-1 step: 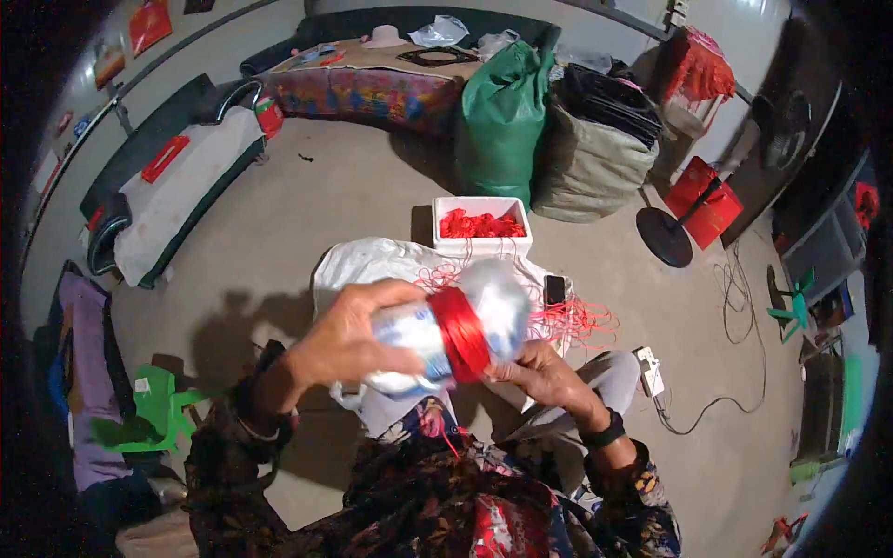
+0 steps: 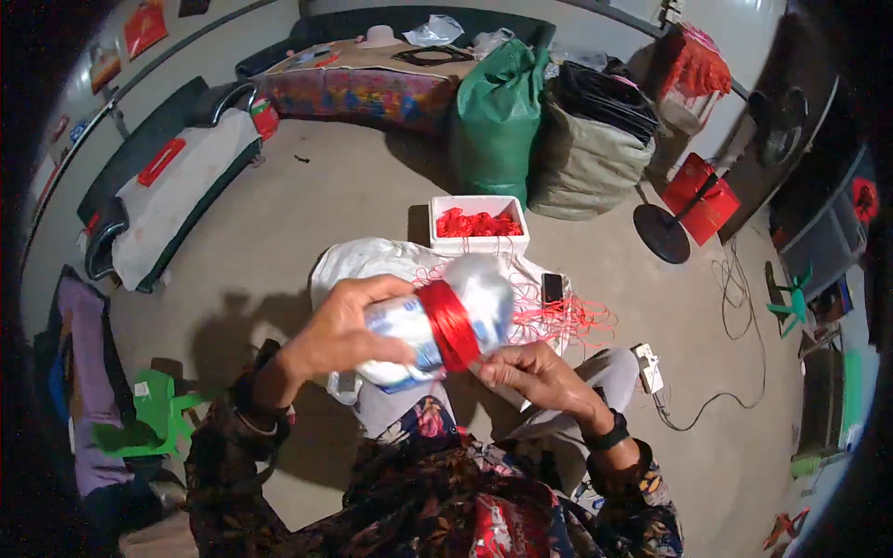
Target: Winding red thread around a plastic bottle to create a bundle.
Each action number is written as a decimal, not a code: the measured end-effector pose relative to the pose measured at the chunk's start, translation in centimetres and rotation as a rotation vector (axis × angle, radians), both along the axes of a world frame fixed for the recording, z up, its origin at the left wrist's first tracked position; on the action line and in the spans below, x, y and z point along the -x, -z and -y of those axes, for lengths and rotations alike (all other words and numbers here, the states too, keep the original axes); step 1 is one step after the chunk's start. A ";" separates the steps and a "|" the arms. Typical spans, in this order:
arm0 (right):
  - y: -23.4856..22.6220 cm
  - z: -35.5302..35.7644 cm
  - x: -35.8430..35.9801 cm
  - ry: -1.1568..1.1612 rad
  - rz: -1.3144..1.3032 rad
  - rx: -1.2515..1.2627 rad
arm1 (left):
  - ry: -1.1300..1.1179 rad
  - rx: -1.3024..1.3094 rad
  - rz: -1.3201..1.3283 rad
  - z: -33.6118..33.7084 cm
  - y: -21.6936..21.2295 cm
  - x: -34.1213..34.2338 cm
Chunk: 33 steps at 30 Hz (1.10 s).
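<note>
In front of my chest is a rounded white-and-blue plastic-wrapped bundle [image 2: 400, 337], tilted, with a clear, bulging right end. A thick band of red cord [image 2: 448, 325] is wound around its middle. My left hand [image 2: 349, 327] grips the bundle's left end, thumb below and fingers over the top. Beside the lower edge of the red band, my right hand [image 2: 530, 374] is closed in a pinch. What lies between its fingertips is too small to make out. Loose red cord [image 2: 581, 321] lies in tangles on a white sheet [image 2: 358, 260] behind the bundle.
A white foam box [image 2: 479, 245] of red cord stands beyond the sheet, near a black phone [image 2: 553, 288]. Further back are a green sack [image 2: 498, 121] and a beige sack [image 2: 591, 163]. A power strip [image 2: 648, 369] lies right; a green stool [image 2: 158, 409] stands left.
The bundle has shifted slightly left and looks less blurred. My right hand has stayed close to the red band, its fingers still pinched.
</note>
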State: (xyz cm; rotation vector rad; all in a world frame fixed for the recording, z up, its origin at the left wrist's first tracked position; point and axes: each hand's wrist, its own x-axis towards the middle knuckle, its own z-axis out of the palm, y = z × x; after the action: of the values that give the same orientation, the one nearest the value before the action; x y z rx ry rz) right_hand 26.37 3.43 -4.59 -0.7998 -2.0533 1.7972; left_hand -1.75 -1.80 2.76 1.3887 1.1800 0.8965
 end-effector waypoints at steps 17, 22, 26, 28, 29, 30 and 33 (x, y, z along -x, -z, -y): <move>-6.3 -3.0 2.3 -0.121 -0.031 -0.181 | 0.440 -0.338 -0.278 3.0 2.0 -2.6; 1.3 0.5 2.5 -0.019 -0.216 0.417 | 0.483 -0.329 -0.229 4.1 3.7 -2.9; 5.1 3.1 0.9 0.072 -0.205 0.365 | 0.519 -0.278 -0.209 5.1 5.3 -4.1; 4.8 3.9 0.4 0.113 -0.185 0.580 | 0.553 -0.265 -0.236 5.3 5.7 -4.6; 5.3 4.1 0.0 0.123 -0.189 0.619 | 0.543 -0.286 -0.234 5.3 5.7 -4.9; 5.8 4.7 -0.1 0.139 -0.175 0.669 | 0.531 -0.299 -0.211 5.6 6.1 -4.7; 6.3 5.1 0.2 0.152 -0.186 0.701 | 0.492 -0.207 -0.182 6.5 6.5 -4.4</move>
State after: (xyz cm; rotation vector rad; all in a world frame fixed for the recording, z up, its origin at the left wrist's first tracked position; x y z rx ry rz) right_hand 26.18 -1.70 -10.85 -0.8784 -1.1966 2.4113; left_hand 2.61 -8.28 -3.73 1.8563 0.8299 0.5588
